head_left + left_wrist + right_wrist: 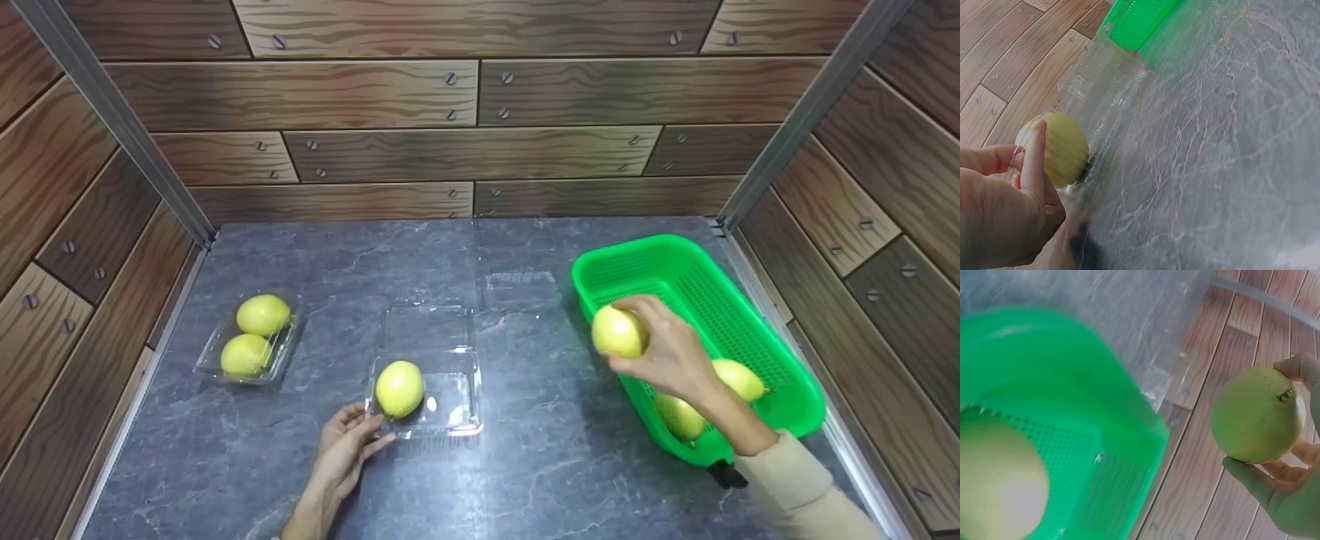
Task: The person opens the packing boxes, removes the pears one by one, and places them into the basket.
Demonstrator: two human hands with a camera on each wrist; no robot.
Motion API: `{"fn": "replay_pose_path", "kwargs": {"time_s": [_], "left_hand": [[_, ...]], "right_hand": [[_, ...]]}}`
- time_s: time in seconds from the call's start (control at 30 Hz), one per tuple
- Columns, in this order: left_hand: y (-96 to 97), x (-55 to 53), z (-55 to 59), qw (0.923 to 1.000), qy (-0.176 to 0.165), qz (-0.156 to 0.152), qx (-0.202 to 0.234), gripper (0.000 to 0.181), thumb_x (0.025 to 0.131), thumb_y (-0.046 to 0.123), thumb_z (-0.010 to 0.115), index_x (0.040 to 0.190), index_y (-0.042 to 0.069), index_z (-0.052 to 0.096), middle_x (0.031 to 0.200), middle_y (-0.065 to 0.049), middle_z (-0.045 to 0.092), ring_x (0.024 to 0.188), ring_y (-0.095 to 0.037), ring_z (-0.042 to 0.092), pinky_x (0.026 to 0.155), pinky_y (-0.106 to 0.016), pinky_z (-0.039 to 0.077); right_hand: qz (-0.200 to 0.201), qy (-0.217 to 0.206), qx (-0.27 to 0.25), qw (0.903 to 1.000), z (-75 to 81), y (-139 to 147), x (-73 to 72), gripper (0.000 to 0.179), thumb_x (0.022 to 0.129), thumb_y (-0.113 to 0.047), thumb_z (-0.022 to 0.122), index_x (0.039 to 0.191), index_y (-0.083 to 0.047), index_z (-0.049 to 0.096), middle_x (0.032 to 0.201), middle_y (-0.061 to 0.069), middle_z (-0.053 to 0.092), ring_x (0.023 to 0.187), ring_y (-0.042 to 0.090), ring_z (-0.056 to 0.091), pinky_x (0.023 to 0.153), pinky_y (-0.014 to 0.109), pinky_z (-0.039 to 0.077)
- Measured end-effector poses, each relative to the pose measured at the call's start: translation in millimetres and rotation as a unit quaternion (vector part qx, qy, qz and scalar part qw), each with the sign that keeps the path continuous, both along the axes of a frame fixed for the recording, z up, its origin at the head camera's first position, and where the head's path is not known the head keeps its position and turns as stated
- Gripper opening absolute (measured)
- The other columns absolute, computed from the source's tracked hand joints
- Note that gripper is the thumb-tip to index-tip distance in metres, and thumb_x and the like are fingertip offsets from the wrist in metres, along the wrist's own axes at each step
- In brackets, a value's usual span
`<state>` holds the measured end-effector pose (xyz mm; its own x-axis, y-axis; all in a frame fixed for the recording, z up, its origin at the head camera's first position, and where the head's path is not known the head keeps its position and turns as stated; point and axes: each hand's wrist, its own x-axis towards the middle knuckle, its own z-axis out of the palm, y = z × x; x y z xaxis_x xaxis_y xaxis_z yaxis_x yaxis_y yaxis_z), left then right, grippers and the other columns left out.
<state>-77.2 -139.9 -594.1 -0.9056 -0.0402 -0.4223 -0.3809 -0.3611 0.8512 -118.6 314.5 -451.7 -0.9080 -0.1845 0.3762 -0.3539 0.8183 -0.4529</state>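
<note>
My right hand [671,349] holds a yellow-green pear [618,331] over the left side of a green basket [780,330]. In the right wrist view, thumb and fingers span this pear [1258,415], its stem end showing. Two more pears lie in the basket, one pear [739,380] partly behind the wrist and another pear [680,417] nearer the front. My left hand [345,446] pinches the near left edge of an open clear plastic clamshell box [454,429]. One pear [400,389] sits in the left half of that box, close to the left fingertips.
At the left stands another clear plastic box [281,367] with two pears [262,315] in it. A black tag [727,474] hangs at the basket's near end. Wood-patterned walls [480,97] enclose the grey marbled table [525,480] at the back and sides.
</note>
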Motion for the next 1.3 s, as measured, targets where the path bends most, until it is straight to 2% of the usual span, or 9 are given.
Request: {"fn": "replay_pose_path", "kwargs": {"time_s": [0.3, 0.53, 0.83, 1.3], "left_hand": [[0.7, 0.9, 0.3, 1.0000, 0.003, 0.002, 0.005, 0.039, 0.097, -0.008, 0.060, 0.131, -0.006, 0.041, 0.100, -0.005, 0.060, 0.076, -0.009, 0.059, 0.078, -0.028, 0.069], [0.9, 0.2, 1.7, 1.0000, 0.003, 0.004, 0.000, 0.039, 0.096, -0.009, 0.059, 0.131, -0.007, 0.041, 0.097, -0.003, 0.059, 0.076, -0.009, 0.058, 0.078, -0.028, 0.069], [0.5, -0.5, 1.3, 0.9998, -0.006, -0.006, -0.016, 0.051, 0.097, -0.004, 0.062, 0.141, -0.009, 0.036, 0.103, -0.005, 0.055, 0.079, -0.011, 0.057, 0.082, -0.028, 0.069], [-0.8, -0.6, 0.3, 1.0000, -0.004, -0.005, -0.008, 0.048, 0.097, -0.005, 0.063, 0.138, -0.009, 0.038, 0.102, -0.004, 0.058, 0.077, -0.010, 0.058, 0.079, -0.027, 0.069]], "right_hand": [[-0.035, -0.028, 0.014, 0.9989, -12.6, 34.0, -6.9, 0.068, 0.072, -0.021, 0.093, 0.132, -0.005, 0.065, 0.129, 0.020, 0.067, 0.100, 0.042, 0.071, 0.071, 0.057, 0.061], [-0.052, -0.062, 0.024, 0.9965, -28.6, 52.7, -11.9, 0.070, 0.073, -0.021, 0.092, 0.134, -0.002, 0.063, 0.127, 0.024, 0.066, 0.101, 0.046, 0.069, 0.074, 0.061, 0.062], [-0.038, -0.078, 0.049, 0.9951, -48.9, 63.2, -11.7, 0.068, 0.072, -0.020, 0.092, 0.131, 0.000, 0.064, 0.128, 0.026, 0.067, 0.098, 0.043, 0.070, 0.072, 0.056, 0.062], [-0.010, -0.120, 0.069, 0.9903, -64.4, 68.7, -15.1, 0.067, 0.074, -0.019, 0.091, 0.132, 0.001, 0.063, 0.128, 0.028, 0.065, 0.101, 0.044, 0.069, 0.078, 0.058, 0.062]]}}
